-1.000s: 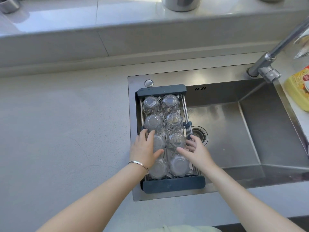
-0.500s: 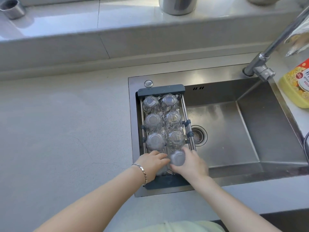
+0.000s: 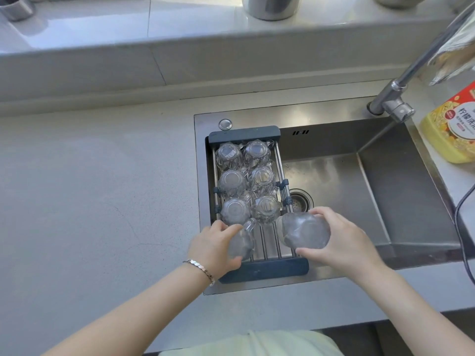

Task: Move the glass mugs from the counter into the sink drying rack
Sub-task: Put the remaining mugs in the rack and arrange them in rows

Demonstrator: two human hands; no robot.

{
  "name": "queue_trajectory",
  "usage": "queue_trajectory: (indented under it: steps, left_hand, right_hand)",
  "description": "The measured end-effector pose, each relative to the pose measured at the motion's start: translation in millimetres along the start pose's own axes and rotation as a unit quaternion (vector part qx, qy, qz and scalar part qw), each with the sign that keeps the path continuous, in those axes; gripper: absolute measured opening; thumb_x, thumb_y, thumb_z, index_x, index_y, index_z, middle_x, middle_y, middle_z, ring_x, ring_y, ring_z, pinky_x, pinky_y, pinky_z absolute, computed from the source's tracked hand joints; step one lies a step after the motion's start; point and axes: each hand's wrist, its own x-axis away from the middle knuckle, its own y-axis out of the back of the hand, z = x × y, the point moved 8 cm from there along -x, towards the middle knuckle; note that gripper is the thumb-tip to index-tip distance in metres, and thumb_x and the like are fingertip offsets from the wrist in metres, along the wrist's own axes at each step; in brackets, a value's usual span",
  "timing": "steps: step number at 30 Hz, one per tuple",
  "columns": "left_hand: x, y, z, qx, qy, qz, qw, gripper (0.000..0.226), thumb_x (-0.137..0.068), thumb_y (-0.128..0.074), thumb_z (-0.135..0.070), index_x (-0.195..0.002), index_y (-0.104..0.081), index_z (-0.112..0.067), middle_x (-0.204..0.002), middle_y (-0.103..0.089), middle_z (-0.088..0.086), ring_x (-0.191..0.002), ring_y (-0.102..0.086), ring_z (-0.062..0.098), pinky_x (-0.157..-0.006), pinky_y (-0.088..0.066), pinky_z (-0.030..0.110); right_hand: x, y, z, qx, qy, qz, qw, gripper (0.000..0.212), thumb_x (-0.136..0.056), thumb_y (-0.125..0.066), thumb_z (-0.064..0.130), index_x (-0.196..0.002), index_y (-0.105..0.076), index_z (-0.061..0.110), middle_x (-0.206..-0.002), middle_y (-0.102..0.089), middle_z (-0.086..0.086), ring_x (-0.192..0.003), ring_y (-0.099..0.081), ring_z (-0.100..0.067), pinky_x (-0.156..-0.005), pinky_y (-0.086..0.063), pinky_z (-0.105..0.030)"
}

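A dark-framed drying rack (image 3: 264,269) spans the left end of the steel sink (image 3: 331,140). Several clear glass mugs (image 3: 232,182) stand upside down in two rows on its far part. Bare rods show at the near end. My left hand (image 3: 213,246) grips one glass mug (image 3: 241,244) above the rack's near left corner. My right hand (image 3: 339,240) grips another glass mug (image 3: 304,231), tilted, lifted above the rack's near right side.
A grey counter (image 3: 90,201) lies left of the sink. The tap (image 3: 395,98) rises at the back right, beside a yellow detergent bottle (image 3: 452,129). The drain (image 3: 299,202) sits right of the rack. Metal pots (image 3: 270,6) stand on the back ledge. A dark cable (image 3: 462,227) hangs at the right.
Both hands closed on the two nearest mugs and raised them off the rack's near end, leaving bare rods there. The right mug has shifted to the right.
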Motion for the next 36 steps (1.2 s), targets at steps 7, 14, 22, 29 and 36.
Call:
queue_trajectory:
  steps: [7, 14, 22, 29, 36]
  left_hand:
    - [-10, -25, -8, -0.020, 0.071, 0.033, 0.997, 0.056, -0.081, -0.062, -0.040, -0.129, -0.037, -0.029, -0.123, -0.047, 0.006, -0.109, -0.052, 0.027, -0.083, -0.049, 0.035]
    - [-19, -31, -6, -0.040, 0.076, 0.046, 0.995, 0.058, -0.081, -0.061, -0.042, -0.131, -0.035, -0.028, -0.126, -0.044, 0.008, -0.114, -0.047, 0.028, -0.085, -0.047, 0.036]
    - [-20, -33, -3, -0.045, 0.062, 0.036, 0.996, 0.059, -0.082, -0.061, -0.044, -0.132, -0.035, -0.029, -0.126, -0.046, 0.007, -0.116, -0.046, 0.027, -0.091, -0.044, 0.036]
    - [-18, -31, -3, -0.055, 0.050, 0.032, 0.997, 0.067, -0.081, -0.061, -0.048, -0.139, -0.031, -0.032, -0.130, -0.046, 0.005, -0.121, -0.044, 0.025, -0.097, -0.040, 0.036]
    - [-16, -31, -6, -0.082, 0.041, 0.034, 0.995, 0.071, -0.084, -0.058, -0.049, -0.143, -0.023, -0.032, -0.136, -0.042, 0.006, -0.123, -0.041, 0.025, -0.098, -0.039, 0.036]
  right_hand:
    - [-15, -47, 32, 0.112, 0.152, 0.111, 0.976, 0.074, -0.063, -0.079, 0.032, -0.129, -0.044, 0.033, -0.134, -0.049, 0.013, -0.123, -0.042, -0.014, -0.096, -0.038, -0.027]
    - [-40, -102, 32, 0.091, 0.182, 0.187, 0.961, 0.075, -0.067, -0.077, 0.009, -0.133, -0.044, 0.024, -0.142, -0.041, 0.002, -0.133, -0.031, -0.019, -0.106, -0.031, -0.031]
    - [-22, -95, -8, -0.148, 0.012, 0.043, 0.988, 0.076, -0.072, -0.076, 0.020, -0.137, -0.037, 0.014, -0.141, -0.038, -0.004, -0.133, -0.035, -0.019, -0.112, -0.028, -0.029]
    - [-31, -114, 0, -0.139, -0.120, 0.059, 0.981, 0.077, -0.064, -0.082, 0.029, -0.128, -0.046, 0.008, -0.131, -0.055, -0.011, -0.123, -0.049, -0.027, -0.097, -0.041, -0.033]
    - [-26, -110, -6, -0.161, -0.109, 0.051, 0.980, 0.084, -0.064, -0.083, 0.032, -0.134, -0.043, 0.009, -0.136, -0.052, -0.008, -0.125, -0.048, -0.023, -0.101, -0.037, -0.031]
